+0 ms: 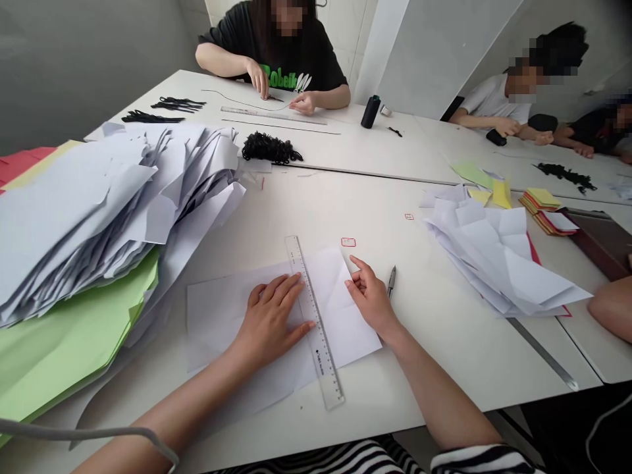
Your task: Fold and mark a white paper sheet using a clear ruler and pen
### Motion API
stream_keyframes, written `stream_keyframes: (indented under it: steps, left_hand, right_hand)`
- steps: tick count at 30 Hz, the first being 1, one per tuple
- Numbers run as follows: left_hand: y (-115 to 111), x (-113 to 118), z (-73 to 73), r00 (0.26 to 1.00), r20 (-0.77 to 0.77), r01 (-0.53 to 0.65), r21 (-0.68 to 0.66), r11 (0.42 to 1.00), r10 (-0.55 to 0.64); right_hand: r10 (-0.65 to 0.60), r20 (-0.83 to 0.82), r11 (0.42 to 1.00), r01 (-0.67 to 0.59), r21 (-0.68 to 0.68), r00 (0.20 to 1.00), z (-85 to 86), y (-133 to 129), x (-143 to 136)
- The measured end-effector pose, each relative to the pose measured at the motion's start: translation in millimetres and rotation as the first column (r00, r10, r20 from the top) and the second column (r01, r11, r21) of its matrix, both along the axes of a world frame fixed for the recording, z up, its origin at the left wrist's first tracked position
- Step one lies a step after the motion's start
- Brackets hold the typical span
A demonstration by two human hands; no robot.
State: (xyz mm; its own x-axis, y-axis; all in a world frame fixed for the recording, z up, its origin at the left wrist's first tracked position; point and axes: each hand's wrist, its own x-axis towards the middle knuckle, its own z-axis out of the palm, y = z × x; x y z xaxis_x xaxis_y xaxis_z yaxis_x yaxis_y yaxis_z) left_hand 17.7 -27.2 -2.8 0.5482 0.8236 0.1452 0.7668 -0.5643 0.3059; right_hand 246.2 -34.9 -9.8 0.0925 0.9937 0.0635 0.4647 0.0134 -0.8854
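A white paper sheet (pixel 222 303) lies before me, with a clear plastic ruler (pixel 323 359) slanting across it. My left hand (pixel 276 306) presses flat on the paper, fingers spread, its fingertips and thumb against the ruler. At the paper's right edge is my right hand (pixel 370 293), index finger stretched out and the other fingers partly curled; I see nothing held in it. A pen (pixel 392 280) lies on the table just behind that hand. Whether the paper is one sheet or overlapping pieces, I cannot tell.
A tall stack of white paper (pixel 99 204) with green sheets (pixel 89 336) fills the left. Creased papers (pixel 486 243) and a metal ruler (pixel 540 352) lie right. Across the table, a person in black handles cord near a black cord bundle (pixel 269 148) and thread spool (pixel 370 112).
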Motion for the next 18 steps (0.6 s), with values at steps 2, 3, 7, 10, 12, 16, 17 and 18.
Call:
stream_keyframes:
  steps: [2, 3, 7, 10, 12, 16, 17, 18]
  left_hand:
    - [0.2, 0.6, -0.8, 1.0, -0.009, 0.002, 0.013, 1.0, -0.002]
    - [0.2, 0.7, -1.1, 1.0, -0.013, 0.003, 0.018, 1.0, -0.003]
    - [-0.2, 0.0, -1.7, 0.999, -0.038, 0.007, 0.041, 0.999, -0.005]
    - [-0.7, -1.2, -1.3, 0.998, -0.06, 0.015, 0.057, 0.998, -0.012]
    - [-1.2, -1.9, -0.7, 0.998, -0.066, 0.018, 0.066, 0.998, -0.014]
    - [-2.2, -3.2, 0.5, 0.997, -0.072, 0.02, 0.08, 0.997, -0.014]
    - [-2.3, -3.4, 0.6, 0.997, -0.073, 0.02, 0.082, 0.996, -0.014]
    - [-2.3, -3.6, 0.6, 0.997, -0.076, 0.02, 0.083, 0.996, -0.014]
  right_hand:
    - [0.002, 0.012, 1.0, -0.002, -0.002, 1.0, -0.8, -0.6, -0.4]
    - [0.005, 0.015, 1.0, -0.005, -0.003, 1.0, -1.0, -0.8, -0.4]
    - [0.022, 0.012, 1.0, -0.022, 0.007, 1.0, -0.8, -0.7, -0.7]
    - [0.022, 0.01, 0.999, -0.023, 0.026, 1.0, -0.5, -0.2, -1.4]
    - [0.022, 0.011, 0.999, -0.022, 0.037, 1.0, -0.7, 0.1, -1.9]
    - [0.028, 0.015, 0.999, -0.029, 0.041, 0.999, -1.7, 0.0, -2.4]
    - [0.028, 0.014, 0.999, -0.028, 0.041, 1.0, -2.1, 0.0, -2.5]
    - [0.028, 0.012, 0.999, -0.029, 0.04, 1.0, -2.4, 0.0, -2.6]
